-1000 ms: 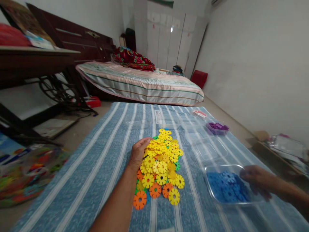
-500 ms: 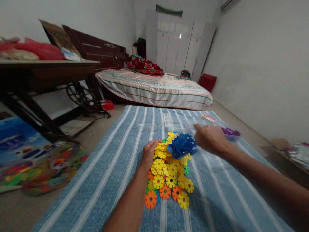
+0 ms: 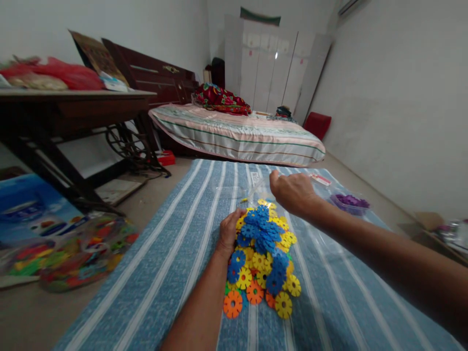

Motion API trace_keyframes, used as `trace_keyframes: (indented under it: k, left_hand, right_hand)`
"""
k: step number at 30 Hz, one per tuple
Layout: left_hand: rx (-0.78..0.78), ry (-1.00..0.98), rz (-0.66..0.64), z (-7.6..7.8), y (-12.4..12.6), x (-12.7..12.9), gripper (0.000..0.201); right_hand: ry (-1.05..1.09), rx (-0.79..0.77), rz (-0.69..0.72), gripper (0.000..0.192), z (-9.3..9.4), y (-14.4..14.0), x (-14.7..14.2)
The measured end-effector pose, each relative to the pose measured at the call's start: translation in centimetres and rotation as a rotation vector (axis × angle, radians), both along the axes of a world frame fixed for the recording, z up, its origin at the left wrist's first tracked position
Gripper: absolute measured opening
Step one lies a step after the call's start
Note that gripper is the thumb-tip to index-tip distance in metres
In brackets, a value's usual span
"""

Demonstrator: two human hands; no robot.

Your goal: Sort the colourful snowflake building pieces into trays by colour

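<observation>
The blue discs (image 3: 263, 228) lie under the right hand (image 3: 292, 192), which grips a tipped clear tub (image 3: 258, 187), and may slide off the pile beside the curled, empty left hand (image 3: 229, 229).

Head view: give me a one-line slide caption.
Right hand tips a clear container of blue discs onto the yellow pile steadied by the left hand.

A striped mattress (image 3: 237, 134) lies on the floor beyond the blue striped mat (image 3: 161, 273). A dark sewing-machine table (image 3: 69, 107) stands at left, a white wardrobe (image 3: 270, 68) behind, a red stool (image 3: 317, 125) beside it.
</observation>
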State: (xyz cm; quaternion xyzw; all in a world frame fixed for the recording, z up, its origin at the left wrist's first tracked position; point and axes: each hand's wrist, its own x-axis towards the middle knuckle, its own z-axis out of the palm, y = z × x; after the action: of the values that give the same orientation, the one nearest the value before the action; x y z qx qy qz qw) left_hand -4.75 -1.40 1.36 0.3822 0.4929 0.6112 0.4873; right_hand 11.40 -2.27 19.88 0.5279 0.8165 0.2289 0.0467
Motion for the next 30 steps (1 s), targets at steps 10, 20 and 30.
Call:
trace_keyframes:
  k: [10, 20, 30]
  left_hand:
    - [0.009, 0.008, -0.057, 0.9, -0.5, 0.3, 0.041]
    - [-0.13, -0.06, -0.072, 1.3, 0.0, 0.3, 0.051]
    - [-0.225, 0.003, -0.052, 2.1, 0.2, 0.1, 0.046]
  right_hand:
    - [0.184, 0.003, -0.352, 0.027, 1.5, 0.8, 6.7]
    - [0.856, -0.829, -0.652, 0.027, -7.8, -8.2, 24.0]
    - [0.875, -0.478, -0.879, 0.044, -10.5, -0.1, 35.1]
